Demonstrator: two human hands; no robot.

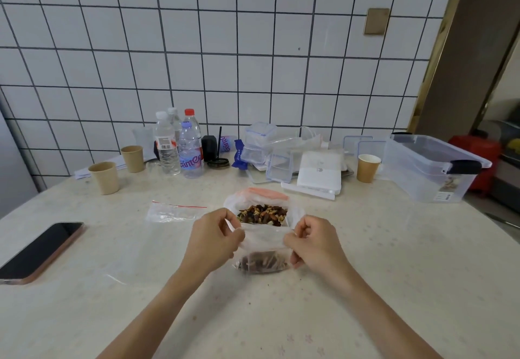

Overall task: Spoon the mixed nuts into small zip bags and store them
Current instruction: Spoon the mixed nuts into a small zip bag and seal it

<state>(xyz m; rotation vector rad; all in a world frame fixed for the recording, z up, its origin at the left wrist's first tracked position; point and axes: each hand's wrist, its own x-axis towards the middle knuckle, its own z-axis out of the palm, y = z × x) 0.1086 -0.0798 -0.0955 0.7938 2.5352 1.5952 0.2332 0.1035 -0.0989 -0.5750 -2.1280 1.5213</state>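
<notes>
Small clear zip bag with a dark heap of nuts at its bottom: hangs between the two hands, its filled bottom nearest the person, its mouth edge lifted toward the far side.
Left hand: fingers curled, pinching the left end of the bag's mouth strip.
Right hand: fingers curled, pinching the right end of the same strip; both hands hold nothing else.
Long axis: the bag's mouth runs left to right, straight from one hand to the other, so a seal would be pressed along that line.
Nearer hand: neither; both sit level, one at each end of the strip.
Seal state: cannot tell whether the strip is pressed closed.
Open clear bag of mixed nuts with a pink edge: just beyond the hands, touching or nearly touching the held bag's far side, mouth up.
Flat empty zip bag with a red strip: beyond and left of the left hand, lying on the pale speckled tabletop.
Clear lidded plastic storage box with a black latch: far beyond and right of the right hand, the likely place for storing, so the right hand has the shorter reach.
Spoon: none visible.
</notes>
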